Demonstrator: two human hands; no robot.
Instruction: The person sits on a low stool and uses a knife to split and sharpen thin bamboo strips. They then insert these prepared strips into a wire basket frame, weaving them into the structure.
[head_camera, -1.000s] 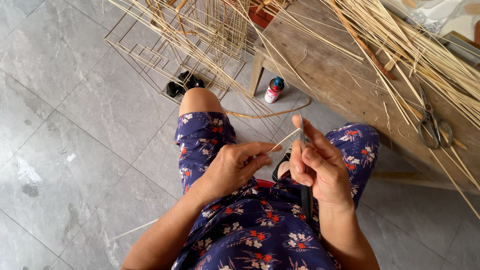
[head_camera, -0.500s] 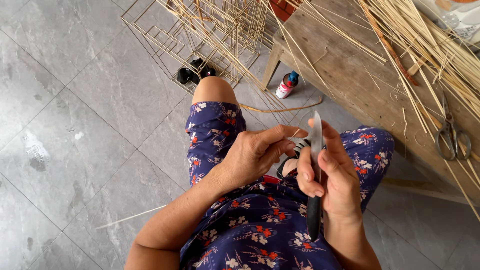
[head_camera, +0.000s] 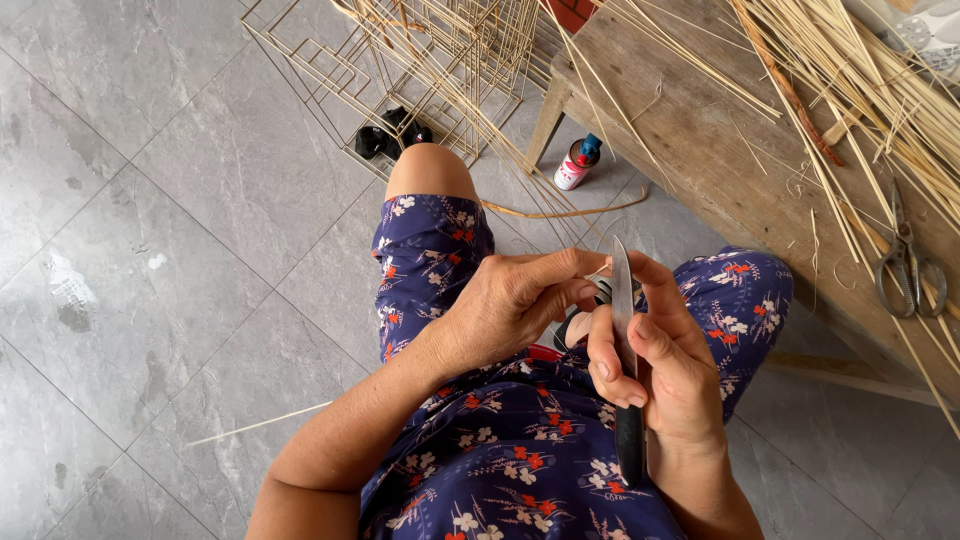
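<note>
My right hand (head_camera: 662, 362) grips a long knife (head_camera: 622, 300) with a dark handle, its grey blade pointing up and away over my lap. My left hand (head_camera: 516, 300) is closed just left of the blade, fingertips touching it near the tip. Whatever thin piece the left fingers pinch is hidden by them. Both hands hover above my lap in a blue flowered dress (head_camera: 500, 440), between my knees.
A wooden bench (head_camera: 720, 150) at the right carries bundles of thin bamboo strips (head_camera: 870, 90) and metal scissors (head_camera: 905, 260). A small glue bottle (head_camera: 577, 165) stands on the grey tile floor under the bench. A wire-like bamboo frame (head_camera: 400, 60) lies ahead. One loose strip (head_camera: 260, 423) lies at left.
The thin strip seen sticking up between my hands a second ago is out of sight. The knife blade now stands upright against my left fingertips, and the view has shifted slightly.
</note>
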